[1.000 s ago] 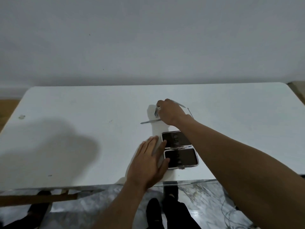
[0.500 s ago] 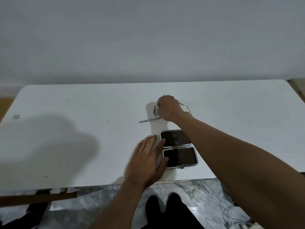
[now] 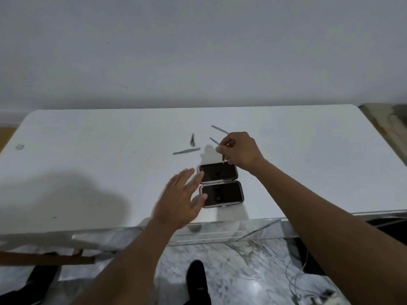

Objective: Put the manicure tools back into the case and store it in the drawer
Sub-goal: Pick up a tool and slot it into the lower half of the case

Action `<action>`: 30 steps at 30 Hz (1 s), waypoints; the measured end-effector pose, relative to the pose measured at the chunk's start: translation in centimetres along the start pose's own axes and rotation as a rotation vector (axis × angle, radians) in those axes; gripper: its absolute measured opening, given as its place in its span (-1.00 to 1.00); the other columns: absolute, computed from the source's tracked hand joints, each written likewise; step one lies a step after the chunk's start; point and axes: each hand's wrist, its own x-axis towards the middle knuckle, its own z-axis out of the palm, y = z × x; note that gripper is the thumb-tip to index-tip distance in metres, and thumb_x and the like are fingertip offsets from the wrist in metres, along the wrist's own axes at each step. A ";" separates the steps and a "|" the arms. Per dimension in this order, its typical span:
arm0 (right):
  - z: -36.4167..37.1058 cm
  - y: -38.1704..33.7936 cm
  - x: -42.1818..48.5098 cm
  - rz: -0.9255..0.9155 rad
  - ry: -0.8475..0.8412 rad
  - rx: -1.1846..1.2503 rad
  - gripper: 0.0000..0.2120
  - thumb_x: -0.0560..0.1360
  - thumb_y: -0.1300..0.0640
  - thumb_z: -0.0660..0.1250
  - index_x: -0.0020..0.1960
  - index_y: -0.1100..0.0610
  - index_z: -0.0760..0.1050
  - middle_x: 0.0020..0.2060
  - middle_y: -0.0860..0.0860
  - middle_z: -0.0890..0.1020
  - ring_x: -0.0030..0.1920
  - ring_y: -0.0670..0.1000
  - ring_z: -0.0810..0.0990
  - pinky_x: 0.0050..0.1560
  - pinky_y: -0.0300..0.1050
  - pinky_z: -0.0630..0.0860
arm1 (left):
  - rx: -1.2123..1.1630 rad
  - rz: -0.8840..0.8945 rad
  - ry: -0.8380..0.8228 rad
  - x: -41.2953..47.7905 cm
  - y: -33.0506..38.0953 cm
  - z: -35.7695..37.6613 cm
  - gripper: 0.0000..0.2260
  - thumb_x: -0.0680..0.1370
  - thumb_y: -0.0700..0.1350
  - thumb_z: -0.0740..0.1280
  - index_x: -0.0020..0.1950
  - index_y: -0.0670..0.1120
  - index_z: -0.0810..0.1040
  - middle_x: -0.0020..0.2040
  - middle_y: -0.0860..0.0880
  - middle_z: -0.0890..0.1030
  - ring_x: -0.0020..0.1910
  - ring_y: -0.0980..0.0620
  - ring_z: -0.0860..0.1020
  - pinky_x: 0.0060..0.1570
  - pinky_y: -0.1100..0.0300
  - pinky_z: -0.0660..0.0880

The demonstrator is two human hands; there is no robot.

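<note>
Pinched between the thumb and fingers of the right hand (image 3: 241, 150) is a thin metal tool (image 3: 222, 156), held nearly upright with its lower tip just over the far edge of the case (image 3: 220, 184). Nearer, the left hand (image 3: 179, 200) lies spread and empty at the left side of the case, fingertips touching the far half's corner and the thumb on the rim of the near half.

That case lies open and flat close to the near edge of the white table (image 3: 88, 164), its two dark-lined halves joined one behind the other.

Beyond the case, four more tools rest loose on the tabletop. A flat file (image 3: 186, 151) lies crosswise, with a small dark tool (image 3: 193, 140) just behind it. To their right a short stick (image 3: 214, 140) pokes out beside the right hand, and a longer stick (image 3: 219, 129) lies farthest back, its end hidden by the knuckles.
</note>
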 end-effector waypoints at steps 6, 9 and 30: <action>-1.6 2.3 -5.4 0.062 -0.008 0.144 -0.70 0.40 0.01 0.49 -0.14 0.24 0.51 -0.42 0.08 0.67 -0.50 0.00 0.58 -0.47 -0.19 0.50 | 0.077 0.048 -0.026 0.2 -0.5 0.5 -0.46 0.62 0.17 0.02 0.50 -0.10 0.31 0.45 -0.18 0.38 0.44 -0.16 0.31 0.40 -0.09 0.28; -2.0 3.9 -6.9 0.049 -0.037 0.136 -0.78 0.43 0.08 0.47 -0.15 0.22 0.52 -0.41 0.05 0.66 -0.42 0.01 0.64 -0.33 -0.13 0.59 | 0.132 0.054 -0.046 0.0 -0.6 0.5 -0.44 0.62 0.18 -0.05 0.54 -0.06 0.21 0.50 -0.15 0.31 0.49 -0.13 0.24 0.45 -0.07 0.20; 1.1 6.5 -10.5 -0.141 -0.017 -0.256 -0.90 0.45 0.15 0.44 -0.03 0.10 0.65 -0.19 -0.04 0.64 -0.16 -0.04 0.60 -0.20 -0.52 0.43 | 0.060 0.038 -0.049 0.0 -1.7 0.2 -0.33 0.52 0.35 -0.06 0.57 0.10 0.03 0.58 0.07 0.07 0.56 0.10 0.00 0.51 -0.07 -0.08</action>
